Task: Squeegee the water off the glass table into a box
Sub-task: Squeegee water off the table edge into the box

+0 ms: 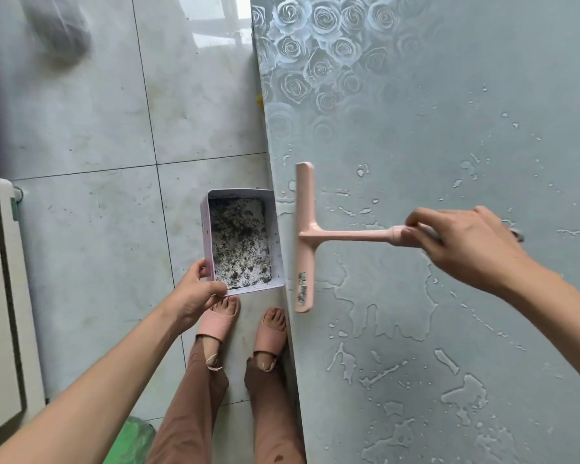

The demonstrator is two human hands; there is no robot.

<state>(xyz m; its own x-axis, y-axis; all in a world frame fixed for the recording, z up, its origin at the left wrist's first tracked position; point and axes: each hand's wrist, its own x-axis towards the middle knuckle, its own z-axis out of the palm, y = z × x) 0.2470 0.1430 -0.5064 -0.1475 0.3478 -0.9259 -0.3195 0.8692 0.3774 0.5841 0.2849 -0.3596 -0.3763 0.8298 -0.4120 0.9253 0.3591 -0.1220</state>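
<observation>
A pink squeegee point(304, 236) lies with its blade on the glass table point(449, 128), parallel to the table's left edge and a short way in from it. My right hand point(466, 244) grips the end of its handle. Puddles and streaks of water point(382, 306) cover the glass to the right of the blade and nearer me. A white box point(240, 242) with a dirty, speckled bottom hangs just off the table's left edge. My left hand point(195, 293) pinches its near left corner.
Pale floor tiles point(98, 128) stretch to the left of the table. My feet in pink slippers point(221, 321) stand right below the box beside the table edge. A green object point(131, 443) sits on the floor near my left leg. Rose patterns mark the glass's far end.
</observation>
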